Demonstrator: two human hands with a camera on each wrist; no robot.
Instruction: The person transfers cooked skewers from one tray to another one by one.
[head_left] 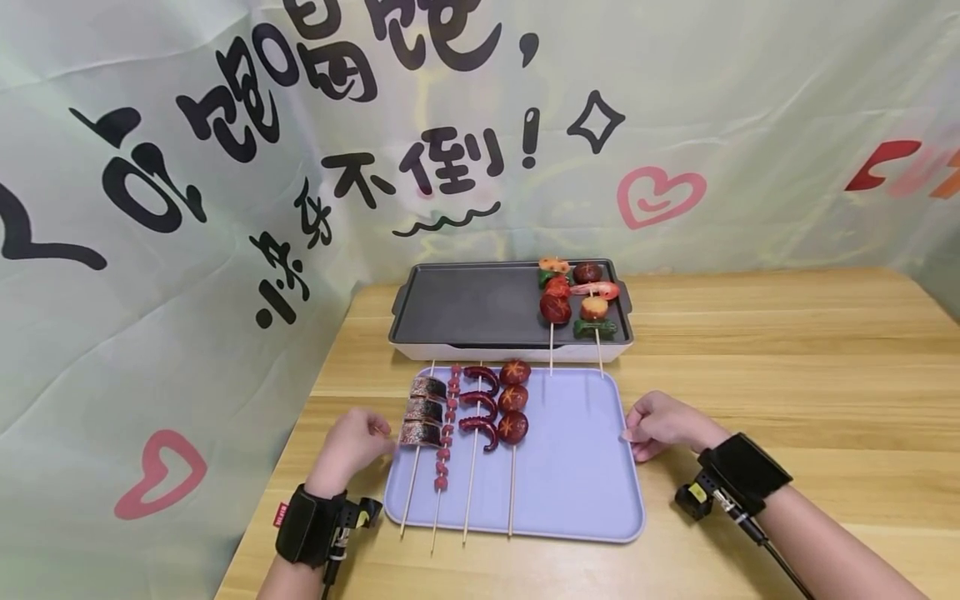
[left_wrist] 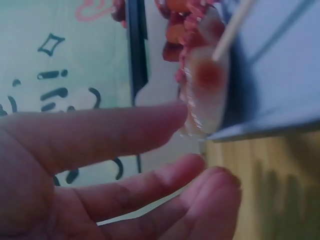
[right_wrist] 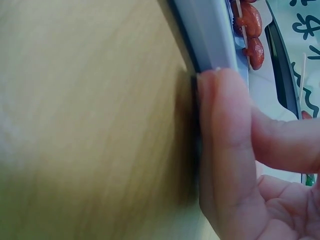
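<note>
A lavender tray [head_left: 577,467] lies in front of the person with several skewers on its left part. From the left these carry dark-skinned fish pieces [head_left: 422,411], small pink pieces [head_left: 447,433], dark red octopus tentacles [head_left: 480,404] and brown mushrooms [head_left: 513,400] with a cross cut on top. At the tray's left edge is my left hand [head_left: 356,446]; in the left wrist view its thumb and fingers are apart, close by the end of a fish piece [left_wrist: 207,90]. My right hand [head_left: 663,423] pinches the tray's right rim [right_wrist: 207,35], thumb on top.
Behind the tray stands a dark grill pan [head_left: 472,304] with a white base. At its right end lie two skewers, with a mushroom [head_left: 555,308], a shrimp [head_left: 600,290] and green pepper [head_left: 596,328]; their sticks reach over the tray. A printed cloth [head_left: 480,108] hangs behind the wooden table [head_left: 787,350].
</note>
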